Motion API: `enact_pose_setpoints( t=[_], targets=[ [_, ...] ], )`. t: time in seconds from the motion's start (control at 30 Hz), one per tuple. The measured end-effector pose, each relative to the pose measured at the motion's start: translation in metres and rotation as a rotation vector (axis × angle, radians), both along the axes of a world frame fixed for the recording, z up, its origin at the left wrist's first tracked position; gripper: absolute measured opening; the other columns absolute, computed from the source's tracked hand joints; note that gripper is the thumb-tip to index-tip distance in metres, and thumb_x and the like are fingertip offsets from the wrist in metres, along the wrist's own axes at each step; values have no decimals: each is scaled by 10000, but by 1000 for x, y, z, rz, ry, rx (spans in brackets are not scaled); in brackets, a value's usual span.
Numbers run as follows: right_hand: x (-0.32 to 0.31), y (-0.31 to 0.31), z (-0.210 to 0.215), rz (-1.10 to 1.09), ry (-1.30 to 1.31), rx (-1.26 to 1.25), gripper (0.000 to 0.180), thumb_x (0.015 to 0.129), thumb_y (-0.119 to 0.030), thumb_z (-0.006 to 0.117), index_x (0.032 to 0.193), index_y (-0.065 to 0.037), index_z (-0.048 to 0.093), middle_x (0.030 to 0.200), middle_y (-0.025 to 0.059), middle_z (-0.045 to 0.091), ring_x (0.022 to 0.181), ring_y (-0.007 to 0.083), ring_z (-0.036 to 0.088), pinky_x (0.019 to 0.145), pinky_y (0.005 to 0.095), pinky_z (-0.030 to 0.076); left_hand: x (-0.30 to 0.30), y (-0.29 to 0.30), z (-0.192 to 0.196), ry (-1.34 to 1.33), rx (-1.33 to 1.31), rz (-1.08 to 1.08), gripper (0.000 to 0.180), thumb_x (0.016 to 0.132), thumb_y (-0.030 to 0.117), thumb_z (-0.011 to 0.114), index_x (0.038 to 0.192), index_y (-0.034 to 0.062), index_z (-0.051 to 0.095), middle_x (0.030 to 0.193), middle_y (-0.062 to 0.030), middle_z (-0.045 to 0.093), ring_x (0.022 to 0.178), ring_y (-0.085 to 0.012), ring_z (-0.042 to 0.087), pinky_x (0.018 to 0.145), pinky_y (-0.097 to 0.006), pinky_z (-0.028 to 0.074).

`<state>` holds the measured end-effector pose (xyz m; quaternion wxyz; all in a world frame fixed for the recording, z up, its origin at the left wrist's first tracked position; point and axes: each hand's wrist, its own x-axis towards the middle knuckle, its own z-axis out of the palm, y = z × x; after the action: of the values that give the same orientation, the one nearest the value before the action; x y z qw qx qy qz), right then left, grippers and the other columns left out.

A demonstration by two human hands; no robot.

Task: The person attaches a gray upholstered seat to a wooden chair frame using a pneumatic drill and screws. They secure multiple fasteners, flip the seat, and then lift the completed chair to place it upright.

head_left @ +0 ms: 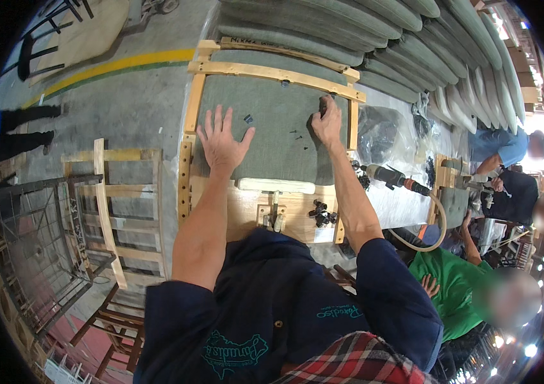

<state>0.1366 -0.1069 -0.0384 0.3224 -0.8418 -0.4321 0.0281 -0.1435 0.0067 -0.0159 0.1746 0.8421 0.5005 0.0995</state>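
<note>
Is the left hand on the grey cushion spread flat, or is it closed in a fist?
Spread flat. The left hand lies palm down on the grey cushion, with all its fingers stretched and apart.

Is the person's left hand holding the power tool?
No, the left hand lies flat and open on the grey-green cushion; the power tool rests apart.

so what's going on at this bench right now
A person leans over a wooden frame with a grey-green cushion set in it. The left hand lies flat and spread on the cushion; the right hand pinches a small dark piece near the frame's top rail. Small dark fasteners and a power tool lie nearby.
</note>
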Motion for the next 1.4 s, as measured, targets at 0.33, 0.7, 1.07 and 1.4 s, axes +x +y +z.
enact_pose_setpoints(
  t=[0.33,0.7,1.07,1.4],
  targets=[
    [-20,4,6,103,-164,2,412,814,-100,633,1212,0,594,1248,236,616,1112,393,577,998,474,418,-3,-2,0,-77,89,20,787,856,602,642,1471,143,472,1582,-104,362,1487,-312,250,1208,-578,158],
    [-122,74,53,577,85,-118,330,824,-96,690,1153,-72,700,1096,181,676,942,370,664,854,429,536,-5,-1,-6,-112,87,13,792,841,584,646,1465,125,482,1577,-114,367,1483,-327,248,1194,-604,158],
    [-99,182,47,406,-126,-44,166,856,-188,692,961,-80,760,969,174,715,900,367,689,799,459,544,-4,-3,-6,-158,64,26,797,857,623,617,1469,132,478,1576,-117,368,1486,-324,242,1203,-596,136],
    [-98,208,35,416,-227,-100,152,843,-209,702,928,-94,752,981,147,676,895,353,682,785,464,549,-4,-1,-9,-157,62,31,779,855,623,620,1462,154,483,1572,-99,364,1484,-325,228,1200,-592,133]
  ],
)
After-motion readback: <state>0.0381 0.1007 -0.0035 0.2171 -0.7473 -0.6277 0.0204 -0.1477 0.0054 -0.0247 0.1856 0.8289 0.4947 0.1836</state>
